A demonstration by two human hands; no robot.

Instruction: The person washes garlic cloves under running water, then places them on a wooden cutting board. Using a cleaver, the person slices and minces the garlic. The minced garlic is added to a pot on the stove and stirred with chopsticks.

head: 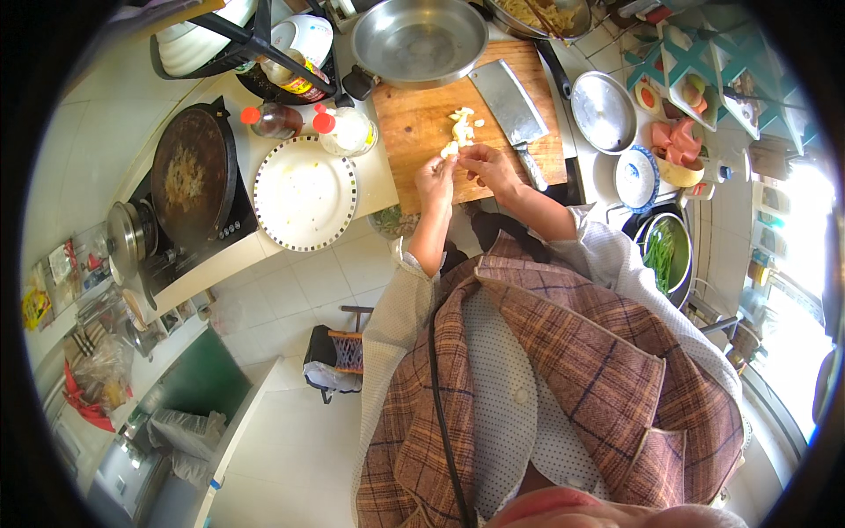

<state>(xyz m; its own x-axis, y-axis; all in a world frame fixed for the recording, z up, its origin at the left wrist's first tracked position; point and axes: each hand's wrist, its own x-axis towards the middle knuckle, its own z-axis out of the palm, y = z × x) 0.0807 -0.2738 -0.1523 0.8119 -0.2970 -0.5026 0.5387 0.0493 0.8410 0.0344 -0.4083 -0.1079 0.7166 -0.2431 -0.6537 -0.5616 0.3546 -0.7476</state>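
My left hand (436, 179) pinches a pale garlic clove (450, 149) between thumb and fingertips, over the near part of a wooden cutting board (409, 125). Close against those fingertips is my right hand (492, 171), its fingers bent; whether it grips a bit of the clove or its skin is too small to tell. A small heap of pale garlic pieces (463, 125) lies on the board just beyond both hands. To the right, a cleaver (507, 99) rests flat on the board, its handle (530, 166) pointing towards me.
A steel pan (420, 41) overlaps the board's far edge. On the left are a white plate (305, 198), red-capped bottles (350, 132) and a dark griddle pan (193, 175). On the right stand a metal lid (603, 112), a blue-white bowl (636, 178) and a pot of green vegetables (660, 254).
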